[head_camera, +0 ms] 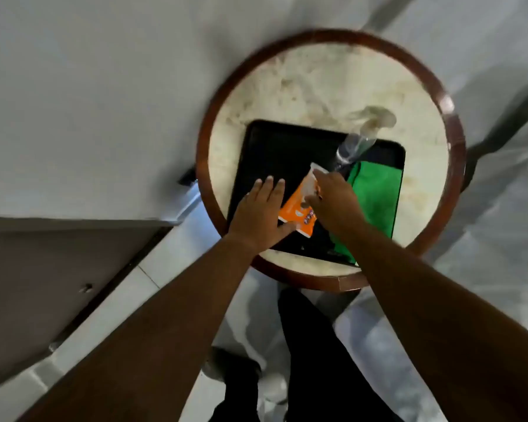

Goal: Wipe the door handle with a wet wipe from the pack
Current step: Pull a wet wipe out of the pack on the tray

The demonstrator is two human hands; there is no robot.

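I'm at the very start of this job. My left hand (261, 213) lies flat, fingers spread apart and closed on nothing, pressing the near-left edge of the orange wet wipe pack (299, 205) to hold it down on the black tray (275, 147). My right hand (333, 201) is on top of the pack with its fingers drawn together at the opening. The blur keeps me from telling whether that grip has pinched the flap or a wipe, or only touches the pack.

No wipe is clearly out yet, I'd say. Just right of my right grip lies a green cloth (378, 196), and just beyond it a clear spray bottle (355, 147), both on the tray atop the round bench (302, 80).

Left to do: pull a wipe free, find the door handle, which I can't see here, and wipe it.
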